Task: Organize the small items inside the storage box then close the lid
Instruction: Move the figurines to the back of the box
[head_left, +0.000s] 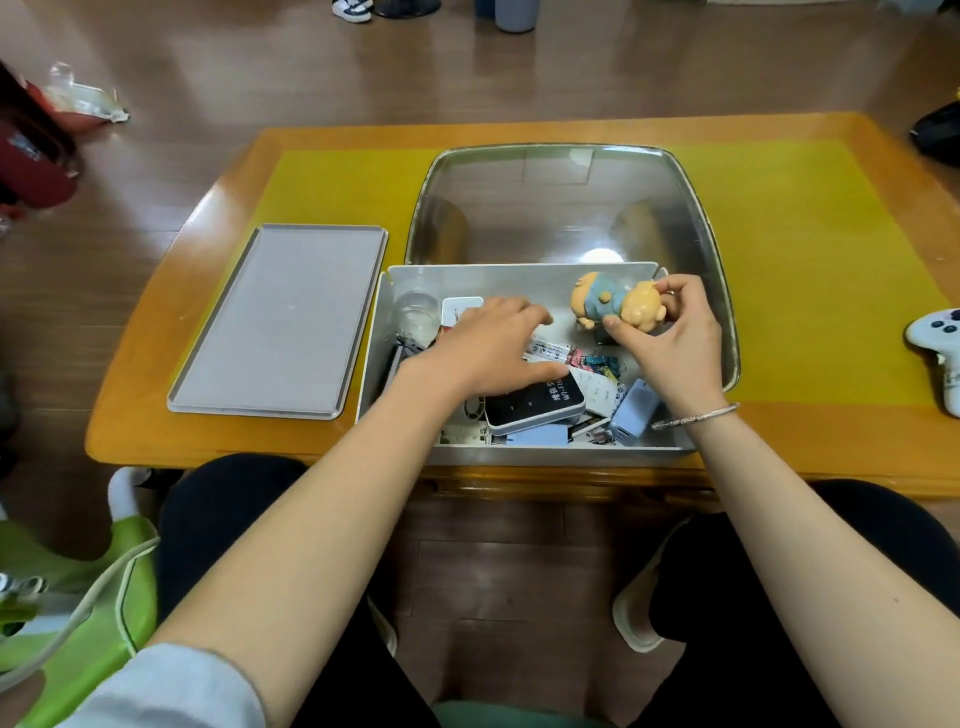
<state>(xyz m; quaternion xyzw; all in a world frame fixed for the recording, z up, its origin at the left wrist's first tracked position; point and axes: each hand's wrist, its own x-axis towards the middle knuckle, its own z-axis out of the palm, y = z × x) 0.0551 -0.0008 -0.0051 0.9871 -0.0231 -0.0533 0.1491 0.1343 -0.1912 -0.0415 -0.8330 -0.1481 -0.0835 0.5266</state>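
Nearest in view: grey rectangular plastic storage box (374, 353) is set at the near edge of the yellow-topped wooden table (337, 171), packed with small items. Black flat Wi-Fi device (535, 408) and pale blue plug adapter (631, 410) lie at the near end; clear round glass (415, 317) at the far left corner. Glass likely fragile and best taken round its wall; the black device looks slick, better held by its edges.

Left hand (493, 348) is spread flat over the clutter, fingers extended, nothing gripped. Right hand (670, 332) is curled round a small yellow-and-blue cartoon figurine (613, 304), pinched at the head, held at the far right of the box. Figurine looks like light rigid plastic; limbs probably the weak point, so body or head is the sound hold.

Grey flat rectangular lid (280, 322) lies left of the box, apart from it. Large clear domed cover (571, 208) stands behind. White game controller (940, 353) at the table's right edge. Beyond: wood floor
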